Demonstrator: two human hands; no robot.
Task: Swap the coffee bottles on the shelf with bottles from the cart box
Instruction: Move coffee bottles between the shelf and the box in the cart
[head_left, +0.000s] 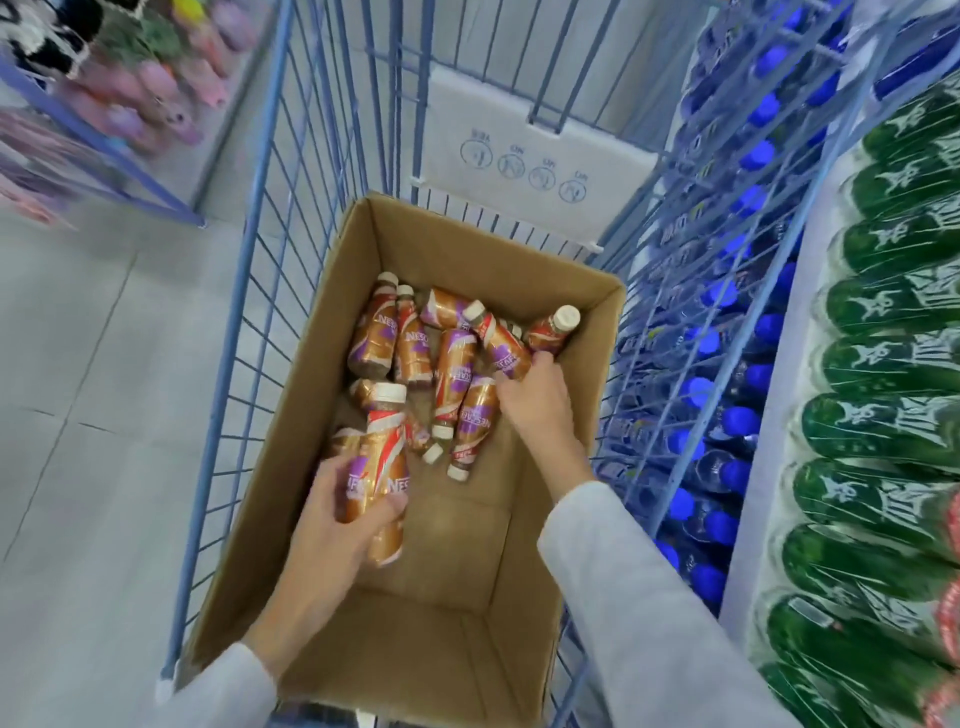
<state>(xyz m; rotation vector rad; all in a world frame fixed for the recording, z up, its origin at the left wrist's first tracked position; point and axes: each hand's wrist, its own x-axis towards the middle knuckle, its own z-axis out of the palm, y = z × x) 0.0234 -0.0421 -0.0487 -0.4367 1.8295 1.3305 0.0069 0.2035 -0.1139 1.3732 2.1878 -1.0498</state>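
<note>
my left hand (332, 525) grips a copper-and-purple plastic coffee bottle with a white cap (382, 457), cap toward 12 o'clock, at the 7 o'clock side of the brown cardboard box (457, 244). loose pile of like bottles (452, 358) lies at 12 o'clock of it. my right hand (540, 405) sits at the pile's 4 o'clock edge, fingers curled against one bottle; cannot tell if it grips. box sits inside the blue wire cart (236, 291).

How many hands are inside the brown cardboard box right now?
2. The left hand grips a copper-coloured plastic coffee bottle near the cardboard box's left wall; the right hand holds a lying bottle by the right wall.
</note>
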